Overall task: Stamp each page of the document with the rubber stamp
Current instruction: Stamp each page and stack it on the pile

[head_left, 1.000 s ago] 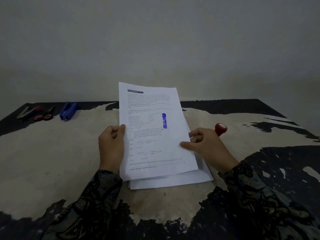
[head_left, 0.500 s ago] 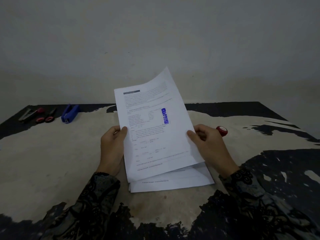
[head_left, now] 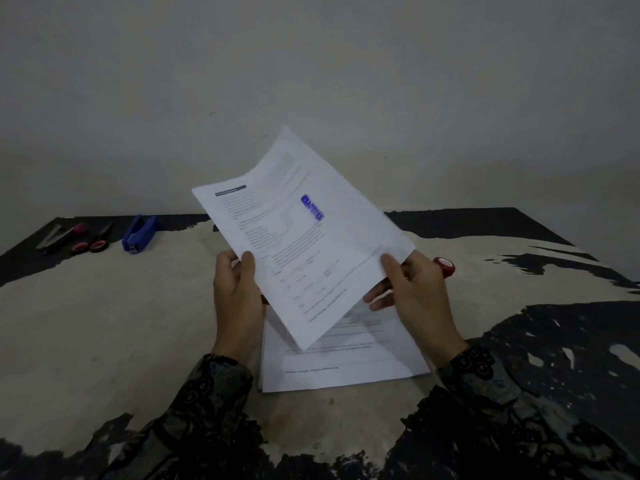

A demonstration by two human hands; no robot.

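The stamped page (head_left: 304, 244) is lifted off the stack (head_left: 346, 362) and tilted, its long axis running from the low near corner between the hands up and away to the far corner; the blue stamp mark (head_left: 312, 208) shows on its upper half. The left hand (head_left: 237, 292) pinches the page's left edge, thumb on the printed face, and the right hand (head_left: 415, 292) pinches its right corner, thumb on top and fingers curled beneath. The stack lies flat on the counter (head_left: 104, 323) directly under and just nearer than both hands, its next page showing only print, no blue mark that I can see, though the raised page hides much of it. The rubber stamp (head_left: 445, 266) stands just beyond the right hand, nearly touching its knuckles in this view, so the right hand is far the nearer one to take it. To my judgement the coming move turns on clearing the lifted page sideways: left of the left hand there is broad bare counter, while the right side holds the stamp. The stapler (head_left: 138, 233), scissors (head_left: 93, 239) and a further tool (head_left: 59, 235) lie well apart at the far left edge, out of the way.
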